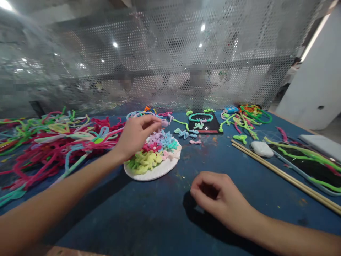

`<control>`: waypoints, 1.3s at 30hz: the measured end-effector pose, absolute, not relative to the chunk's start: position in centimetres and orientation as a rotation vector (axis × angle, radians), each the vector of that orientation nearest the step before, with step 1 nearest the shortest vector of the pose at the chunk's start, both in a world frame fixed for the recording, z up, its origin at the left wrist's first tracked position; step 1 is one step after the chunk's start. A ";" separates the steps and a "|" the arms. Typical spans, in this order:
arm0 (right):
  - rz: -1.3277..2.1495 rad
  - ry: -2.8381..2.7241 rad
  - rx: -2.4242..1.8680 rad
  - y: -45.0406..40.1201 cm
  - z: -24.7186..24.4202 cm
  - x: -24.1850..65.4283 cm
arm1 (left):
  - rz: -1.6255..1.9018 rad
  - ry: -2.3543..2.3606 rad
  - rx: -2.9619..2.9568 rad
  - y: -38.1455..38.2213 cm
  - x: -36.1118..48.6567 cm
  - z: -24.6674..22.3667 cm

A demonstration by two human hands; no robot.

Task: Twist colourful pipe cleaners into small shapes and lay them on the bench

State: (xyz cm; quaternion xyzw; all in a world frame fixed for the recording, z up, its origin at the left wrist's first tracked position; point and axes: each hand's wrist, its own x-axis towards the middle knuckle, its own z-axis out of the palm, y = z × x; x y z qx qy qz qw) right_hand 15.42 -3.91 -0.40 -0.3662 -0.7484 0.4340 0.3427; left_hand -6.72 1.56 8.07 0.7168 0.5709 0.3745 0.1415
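Nearest, the right hand (222,195) is over the table (160,209), loosely curled with thumb and forefinger tips close together; whether anything sits between them cannot be told. Past it to the right lie two wooden sticks (282,174), side by side, with a white case (262,149) just beyond them. Left of centre stands a white plate (153,175) bearing small fuzzy pieces (145,161) in yellow-green, pink, lilac, blue and teal. The left hand (135,135) hovers over its far left side, fingers nearly together; a lilac bit (164,122) shows at the fingertips, though I cannot tell whether it is gripped. A tangle of fuzzy stems (64,149) spreads to the left. Farther back, a turquoise loop (190,117) lies on a black device (211,127) before a perforated screen (170,67).
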 end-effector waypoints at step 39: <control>0.800 -1.753 -1.177 -2.3 -0.8 18.4 | 1.174 1.115 1.415 -1.7 0.6 -0.6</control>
